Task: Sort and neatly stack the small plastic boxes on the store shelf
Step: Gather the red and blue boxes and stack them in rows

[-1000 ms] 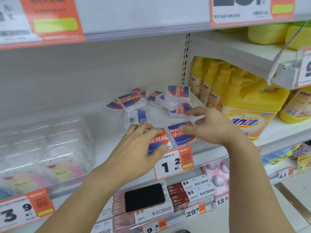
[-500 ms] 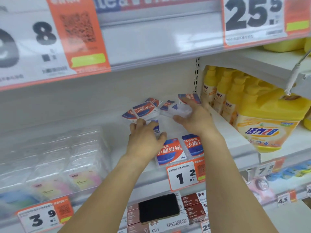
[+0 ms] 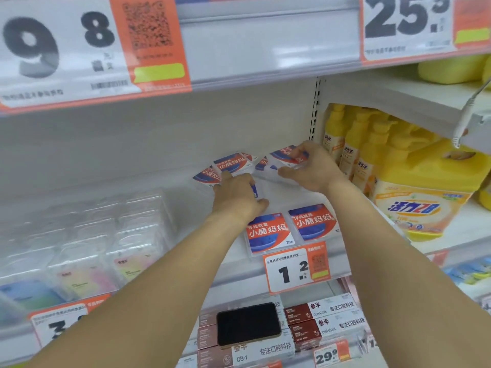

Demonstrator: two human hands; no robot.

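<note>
Left hand (image 3: 239,193) laid over small plastic box at shelf centre, fingers curled round it, blue label edge (image 3: 254,191) seen under thumb. Right hand (image 3: 310,167) at 1 o'clock of left, box (image 3: 284,158) pinched between thumb and fingers. Two boxes (image 3: 268,232) (image 3: 313,221) flat side by side at shelf (image 3: 186,221) front edge, 5 o'clock of left hand. Loose boxes (image 3: 231,163) scattered at 12 o'clock. Yellow detergent jug (image 3: 425,192) at 3 o'clock.

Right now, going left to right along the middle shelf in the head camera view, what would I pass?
Clear plastic cases → left hand on a small box → right hand gripping another small box → yellow pump bottles → big yellow detergent jug.
</note>
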